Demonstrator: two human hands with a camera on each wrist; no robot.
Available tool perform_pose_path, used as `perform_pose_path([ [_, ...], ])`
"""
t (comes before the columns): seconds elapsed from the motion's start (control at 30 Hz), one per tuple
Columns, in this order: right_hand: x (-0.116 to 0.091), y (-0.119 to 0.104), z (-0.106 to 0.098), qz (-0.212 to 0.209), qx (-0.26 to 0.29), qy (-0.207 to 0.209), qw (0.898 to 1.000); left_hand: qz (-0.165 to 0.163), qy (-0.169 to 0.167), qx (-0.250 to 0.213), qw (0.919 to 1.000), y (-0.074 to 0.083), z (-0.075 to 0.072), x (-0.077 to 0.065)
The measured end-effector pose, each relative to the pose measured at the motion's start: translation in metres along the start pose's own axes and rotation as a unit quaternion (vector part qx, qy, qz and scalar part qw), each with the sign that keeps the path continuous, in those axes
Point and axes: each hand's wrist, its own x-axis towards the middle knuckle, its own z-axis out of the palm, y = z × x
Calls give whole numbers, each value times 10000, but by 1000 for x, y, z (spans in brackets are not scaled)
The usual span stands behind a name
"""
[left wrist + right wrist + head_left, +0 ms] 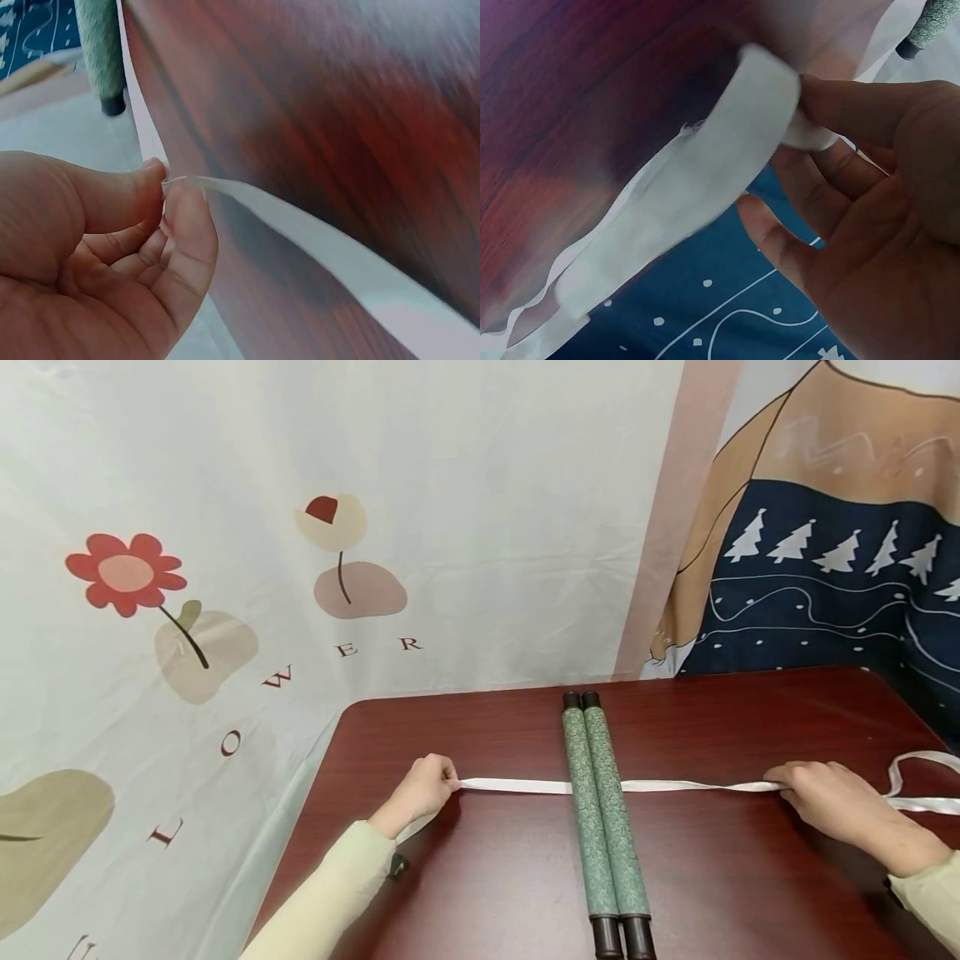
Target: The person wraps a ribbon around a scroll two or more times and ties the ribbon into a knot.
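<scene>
Two slim green patterned rolls [600, 810] with dark end caps, like a scroll wound from both ends, lie side by side on the table. A white ribbon [517, 786] runs crosswise beneath them and comes out on both sides. To the left of the rolls, my left hand [426, 783] pinches the ribbon between thumb and fingertips; a tail of the ribbon [300, 232] trails past it in the left wrist view. Over on the right, my right hand [832, 797] holds the other stretch between thumb and fingers, with loose ribbon [675, 195] looping beyond it.
The dark red wooden table [480, 727] meets a pale flower-printed cloth [487, 527] at its back and left. A navy cloth with white trees [810, 585] hangs at the back right. Loose ribbon curls near the table's right edge.
</scene>
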Motion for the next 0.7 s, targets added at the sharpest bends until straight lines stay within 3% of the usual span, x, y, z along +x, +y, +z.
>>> perform_pose_path([
  [0.27, 0, 1, -2, 334, 200, -396, 9985, -643, 14, -960, 9933, -22, -19, -6],
  [0.7, -3, 6, -3, 589, 283, -545, 9964, -1269, 332, -757, 9885, -62, -37, -22],
])
